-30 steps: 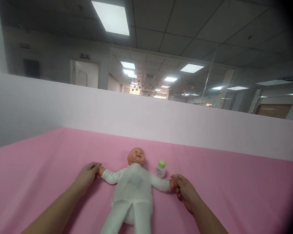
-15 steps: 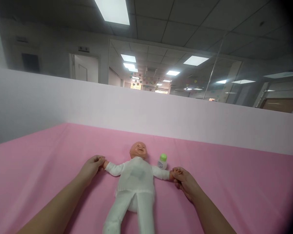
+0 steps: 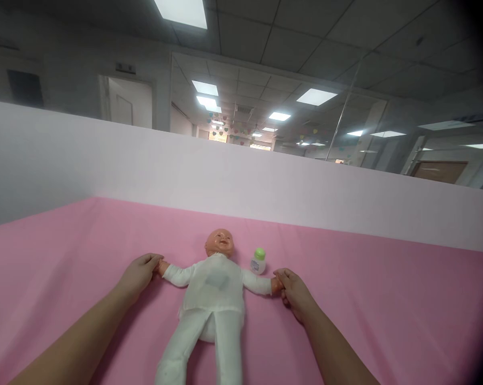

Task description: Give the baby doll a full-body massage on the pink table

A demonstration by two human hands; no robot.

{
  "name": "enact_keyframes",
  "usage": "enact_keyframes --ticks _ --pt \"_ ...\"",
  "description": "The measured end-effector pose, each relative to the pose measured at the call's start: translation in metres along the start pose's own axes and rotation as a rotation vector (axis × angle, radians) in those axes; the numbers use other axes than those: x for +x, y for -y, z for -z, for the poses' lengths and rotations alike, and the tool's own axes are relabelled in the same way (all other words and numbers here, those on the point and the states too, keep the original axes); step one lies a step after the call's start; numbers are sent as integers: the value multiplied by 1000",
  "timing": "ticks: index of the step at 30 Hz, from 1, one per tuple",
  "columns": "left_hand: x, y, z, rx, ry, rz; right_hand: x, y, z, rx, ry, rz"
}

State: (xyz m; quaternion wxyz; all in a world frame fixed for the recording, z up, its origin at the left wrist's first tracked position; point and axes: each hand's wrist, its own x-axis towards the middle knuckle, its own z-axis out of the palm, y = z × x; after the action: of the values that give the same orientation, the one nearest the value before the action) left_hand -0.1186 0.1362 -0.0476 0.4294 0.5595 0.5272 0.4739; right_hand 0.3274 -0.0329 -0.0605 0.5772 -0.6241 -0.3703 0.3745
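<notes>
A baby doll in white clothes lies on its back on the pink sheet, arms spread wide. My left hand is closed round the doll's hand on the left side. My right hand is closed round the doll's other hand. A small white bottle with a green cap stands just beyond the doll's arm on the right, close to its head.
A low pale partition wall runs along the far edge of the pink surface. Beyond it lies an office room with ceiling lights and a doorway.
Both hands keep hold of the doll's hands. The doll's arms stay stretched out. The view has shifted a little, so doll and bottle sit slightly further left.
</notes>
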Motion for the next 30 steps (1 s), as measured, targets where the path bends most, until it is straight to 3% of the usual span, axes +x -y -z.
enact_keyframes --ticks 10,16,22,25,30 --pt "-6 -7 0 -158 76 55 1 -1 8 364 14 -74" --pt "-20 -19 -6 -364 184 70 -8 11 2 529 124 -31" --pt "-28 -24 -17 -223 310 86 -16 13 -9 320 162 -58" --pt "-25 -23 -15 -109 224 37 -15 11 -10 182 133 -53" --pt "-34 -38 -19 17 2 -88 -21 22 -16 -77 -102 71"
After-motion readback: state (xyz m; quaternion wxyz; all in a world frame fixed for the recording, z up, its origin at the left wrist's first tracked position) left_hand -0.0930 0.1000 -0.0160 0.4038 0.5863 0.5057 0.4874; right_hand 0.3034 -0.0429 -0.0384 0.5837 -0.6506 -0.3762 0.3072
